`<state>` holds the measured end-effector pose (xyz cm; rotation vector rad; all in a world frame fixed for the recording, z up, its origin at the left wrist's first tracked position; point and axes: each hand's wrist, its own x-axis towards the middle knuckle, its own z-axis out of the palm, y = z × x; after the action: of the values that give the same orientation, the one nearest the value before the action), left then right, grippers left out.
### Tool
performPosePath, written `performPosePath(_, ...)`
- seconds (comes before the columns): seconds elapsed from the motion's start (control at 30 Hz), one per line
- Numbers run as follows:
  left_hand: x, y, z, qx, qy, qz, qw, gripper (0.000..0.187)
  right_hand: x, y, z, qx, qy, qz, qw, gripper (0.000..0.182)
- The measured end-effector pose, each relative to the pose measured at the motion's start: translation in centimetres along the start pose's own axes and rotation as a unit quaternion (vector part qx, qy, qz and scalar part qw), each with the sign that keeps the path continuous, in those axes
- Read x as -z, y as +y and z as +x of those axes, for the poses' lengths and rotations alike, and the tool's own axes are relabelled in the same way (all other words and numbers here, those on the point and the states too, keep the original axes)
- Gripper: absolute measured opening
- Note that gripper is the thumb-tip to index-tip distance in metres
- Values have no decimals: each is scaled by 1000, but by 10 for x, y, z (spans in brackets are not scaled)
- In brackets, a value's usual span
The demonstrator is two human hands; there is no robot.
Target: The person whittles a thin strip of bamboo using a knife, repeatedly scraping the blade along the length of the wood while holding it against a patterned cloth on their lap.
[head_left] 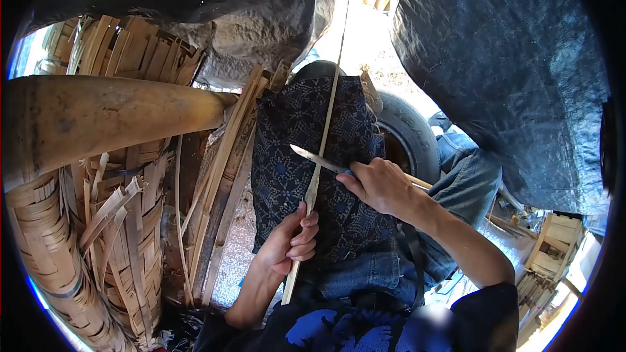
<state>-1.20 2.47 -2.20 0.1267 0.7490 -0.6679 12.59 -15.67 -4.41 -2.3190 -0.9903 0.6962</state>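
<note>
Your left hand (290, 241) is clenched around the long bamboo strip (330, 107), thumb laid along it. The strip runs lengthwise above your lap, from near your shirt past the far edge of the dark patterned cloth (277, 176). Your right hand (381, 186) grasps the knife (313, 156) by its handle; its blade crosses the strip at an angle, beyond your left hand. Whether the edge bites cannot be determined.

Work surface: the cloth, printed with blue and pale motifs, is draped over your lap, creased, above blue jeans (358, 274).

Surroundings: a thick bamboo pole (117, 111) enters from the left, in front of woven bamboo work (137, 234) with frayed, projecting ends. Split bamboo lengths (228, 208) lean just beside the cloth. A tyre (424, 137) stands to the right of the cloth. Dark sheeting (495, 78) hangs on both sides of a glaring gap ahead. A slatted wooden frame (554, 244) sits at far right.
</note>
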Motion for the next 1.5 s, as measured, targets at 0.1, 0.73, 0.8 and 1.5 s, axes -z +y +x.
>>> performPosePath(0.1, 4, 0, 1, 6, -14, -28, 999, 36, 0, 2, 1, 45, 46, -12, 998, 45)
performPosePath(0.73, 13, -11, -1, 26, -97, -232, 967, 35, 8, 43, 50, -14, 15, 38, 999, 51)
performPosePath(0.8, 11, -12, -1, 26, -105, -243, 964, 35, 12, 40, 52, -51, -16, 50, 997, 47)
performPosePath(1.5, 36, -77, -59, 56, -98, -356, 928, 35, -12, 194, 151, 69, 156, -258, 951, 57)
